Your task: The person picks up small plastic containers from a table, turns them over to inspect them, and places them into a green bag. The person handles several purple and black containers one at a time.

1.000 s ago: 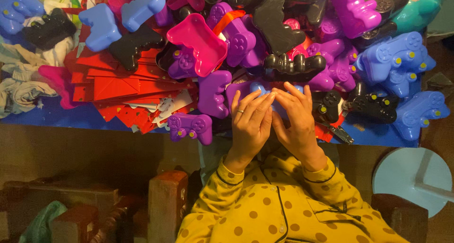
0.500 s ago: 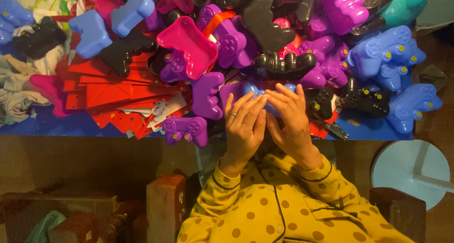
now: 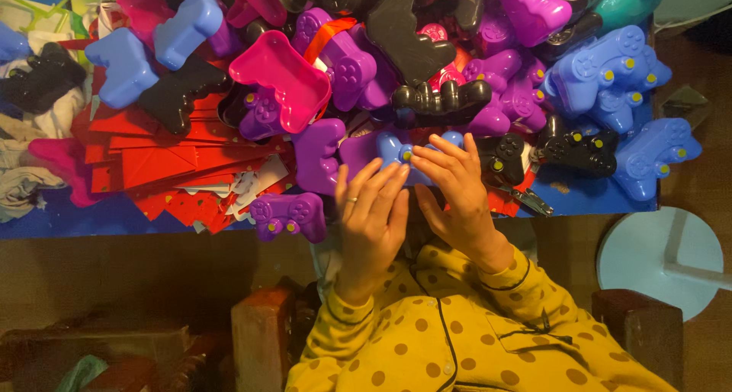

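Head view: blue controller shell under fingers.

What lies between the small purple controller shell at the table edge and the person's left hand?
In the head view, only a narrow strip of dark table edge separates the small purple controller shell from the left hand; nothing else sits there.

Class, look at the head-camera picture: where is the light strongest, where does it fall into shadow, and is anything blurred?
Head view: light is strongest on the heap of toy controllers, with glossy glare on the black controller shell; the floor below the table edge sinks into dim brown shadow; the left hand and right hand look sharp, without motion blur.
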